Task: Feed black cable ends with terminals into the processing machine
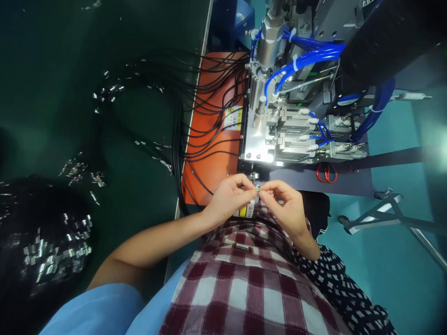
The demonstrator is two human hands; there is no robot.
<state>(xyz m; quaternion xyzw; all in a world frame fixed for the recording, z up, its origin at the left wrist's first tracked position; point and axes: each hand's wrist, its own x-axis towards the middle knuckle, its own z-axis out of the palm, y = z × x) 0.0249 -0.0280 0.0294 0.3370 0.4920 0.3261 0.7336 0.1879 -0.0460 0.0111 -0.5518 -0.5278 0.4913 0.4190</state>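
Note:
My left hand [233, 196] is closed in a pinch, thumb and forefinger pressed together in front of the machine. Directly opposite, my right hand [285, 204] pinches too, its fingertips almost touching the left ones. Between the fingertips show tiny greenish and whitish thin wires [258, 189]; their exact form is too small to tell. Just beyond the fingers is the front corner of a metal machine [260, 149]. Black cables [209, 139] run across the orange board [213, 179] on the left, some passing close to my left wrist.
A long cable bundle [178, 153] loops over the dark green table [139, 260]. A heap of cables with shiny ends [52, 251] lies at lower left. Red-handled scissors [326, 174] rest right of the machine. Blue air hoses [314, 58] hang above; a metal stand [380, 214] is at right.

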